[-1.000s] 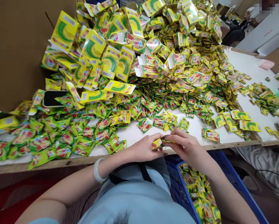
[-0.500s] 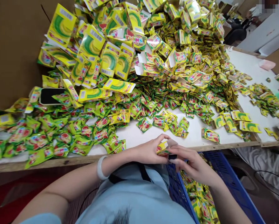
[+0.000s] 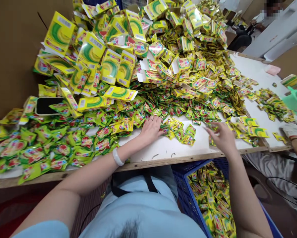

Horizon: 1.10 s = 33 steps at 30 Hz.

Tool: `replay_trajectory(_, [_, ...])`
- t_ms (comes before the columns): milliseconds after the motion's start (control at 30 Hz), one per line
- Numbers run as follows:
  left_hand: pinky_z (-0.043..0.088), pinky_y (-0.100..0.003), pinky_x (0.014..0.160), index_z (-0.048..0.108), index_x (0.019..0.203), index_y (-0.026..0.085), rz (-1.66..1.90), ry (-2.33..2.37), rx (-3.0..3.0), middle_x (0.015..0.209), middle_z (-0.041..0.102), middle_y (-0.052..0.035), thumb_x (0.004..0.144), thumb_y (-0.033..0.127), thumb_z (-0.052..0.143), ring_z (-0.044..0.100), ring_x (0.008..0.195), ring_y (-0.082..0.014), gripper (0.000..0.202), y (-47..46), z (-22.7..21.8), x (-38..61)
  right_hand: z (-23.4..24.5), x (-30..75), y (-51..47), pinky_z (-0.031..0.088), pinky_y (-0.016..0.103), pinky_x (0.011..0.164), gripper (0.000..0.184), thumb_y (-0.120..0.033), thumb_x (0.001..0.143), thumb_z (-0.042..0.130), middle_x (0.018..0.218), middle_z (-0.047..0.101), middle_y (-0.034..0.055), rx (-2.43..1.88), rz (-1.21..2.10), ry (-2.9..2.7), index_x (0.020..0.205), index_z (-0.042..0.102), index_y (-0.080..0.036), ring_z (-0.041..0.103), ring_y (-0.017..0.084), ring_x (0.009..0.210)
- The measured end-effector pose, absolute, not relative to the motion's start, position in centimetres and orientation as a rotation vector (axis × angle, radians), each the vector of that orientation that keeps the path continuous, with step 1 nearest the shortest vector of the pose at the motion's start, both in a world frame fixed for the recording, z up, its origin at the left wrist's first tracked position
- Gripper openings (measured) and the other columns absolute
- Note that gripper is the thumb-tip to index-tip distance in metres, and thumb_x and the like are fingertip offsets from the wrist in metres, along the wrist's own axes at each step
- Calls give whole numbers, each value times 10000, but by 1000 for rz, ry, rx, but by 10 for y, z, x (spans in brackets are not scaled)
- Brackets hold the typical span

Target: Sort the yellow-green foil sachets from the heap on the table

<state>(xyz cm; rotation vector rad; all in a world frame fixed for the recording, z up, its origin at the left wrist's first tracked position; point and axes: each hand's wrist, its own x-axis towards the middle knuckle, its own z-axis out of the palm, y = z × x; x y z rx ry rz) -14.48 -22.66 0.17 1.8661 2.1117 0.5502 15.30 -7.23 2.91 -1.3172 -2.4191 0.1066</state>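
Observation:
On the white tabletop, my left hand (image 3: 152, 129) has its fingers curled over a small green-and-red candy packet (image 3: 164, 129), thumb on the near side. Beside it lie more yellow and green packets (image 3: 188, 135) in a loose cluster. My right hand (image 3: 222, 137) is over the table further right, thumb and forefinger apart. A small yellow candy box (image 3: 211, 141) shows partly beneath that hand; most of it is hidden. Just right of it are several flat yellow boxes (image 3: 257, 132).
A high heap of yellow boxes (image 3: 111, 66) and packets fills the back. A phone (image 3: 47, 106) rests at left among packets. Below the wooden table edge (image 3: 160, 164), a blue crate (image 3: 188, 195) holds many boxes. Another person's gloved hand (image 3: 293, 131) is at far right.
My hands have parted from the small box they held together, which is no longer in them. The left moved forward and left onto the packets; the right moved forward and right over the table.

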Motion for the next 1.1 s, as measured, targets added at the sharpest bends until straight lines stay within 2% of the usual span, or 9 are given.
replay_trajectory(167, [477, -338, 809, 617, 969, 161, 845, 1943, 1713, 924, 607, -57, 877, 259, 658, 592, 852, -208, 141, -237, -1, -156, -13, 106, -59, 470, 369, 719, 540, -671, 752, 648, 991, 619, 113, -1348, 602, -2592, 970, 615, -178, 592, 217, 744])
replay_trajectory(300, [464, -337, 796, 647, 929, 158, 843, 1973, 1674, 888, 589, -49, 854, 233, 650, 576, 853, -211, 105, -239, -6, -164, -22, 107, -52, 431, 322, 604, 513, -683, 713, 661, 847, 621, 59, -1393, 689, -2534, 846, 515, -209, 551, 178, 635])
replay_trajectory(433, [470, -349, 808, 665, 941, 159, 879, 1965, 1638, 865, 580, -42, 847, 228, 649, 569, 819, -206, 118, -239, -11, -167, -22, 115, -56, 418, 294, 554, 515, -696, 742, 625, 771, 615, 15, -1404, 748, -2452, 884, 466, -227, 520, 150, 561])
replay_trajectory(533, [488, -355, 822, 670, 963, 174, 915, 1957, 1601, 894, 574, -39, 850, 221, 643, 575, 811, -197, 126, -240, -14, -169, -19, 119, -63, 433, 305, 535, 549, -716, 758, 601, 867, 647, 54, -1394, 832, -2361, 966, 495, -219, 544, 157, 545])
replay_trajectory(633, [506, -361, 811, 671, 957, 173, 935, 1953, 1550, 965, 581, -57, 843, 218, 648, 587, 796, -191, 125, -242, -15, -169, -12, 122, -73, 466, 361, 600, 588, -743, 780, 550, 1044, 628, 144, -1421, 595, -2314, 989, 547, -194, 570, 182, 595])
replay_trajectory(733, [500, -354, 810, 667, 975, 167, 952, 1935, 1540, 979, 615, -64, 845, 206, 638, 605, 782, -188, 138, -243, -8, -166, -8, 124, -87, 460, 375, 654, 560, -745, 789, 542, 929, 642, 130, -1467, 402, -2354, 878, 592, -195, 570, 211, 648])
replay_trajectory(933, [447, -274, 663, 659, 1087, 179, 1033, 1842, 1382, 717, 659, 3, 886, 239, 581, 592, 660, -167, 223, -245, 10, -152, 3, 123, -121, 372, 263, 447, 464, -650, 729, 696, 562, 556, -18, -1384, 1234, -2317, 714, 591, -199, 468, 127, 442])
replay_trajectory(1033, [430, -245, 593, 675, 1101, 169, 1120, 1743, 1289, 661, 652, 12, 893, 261, 574, 565, 577, -139, 249, -247, 9, -142, 18, 108, -145, 448, 248, 458, 358, -516, 745, 767, 708, 595, -8, -1120, 1387, -1886, 742, 602, -198, 537, 116, 516])
replay_trajectory(1100, [443, -236, 557, 676, 1119, 166, 1183, 1646, 1222, 653, 648, 11, 899, 317, 586, 570, 551, -133, 283, -249, 8, -135, 25, 90, -164, 553, 283, 614, 293, -435, 748, 794, 955, 629, 40, -946, 1318, -1727, 740, 616, -202, 647, 161, 777])
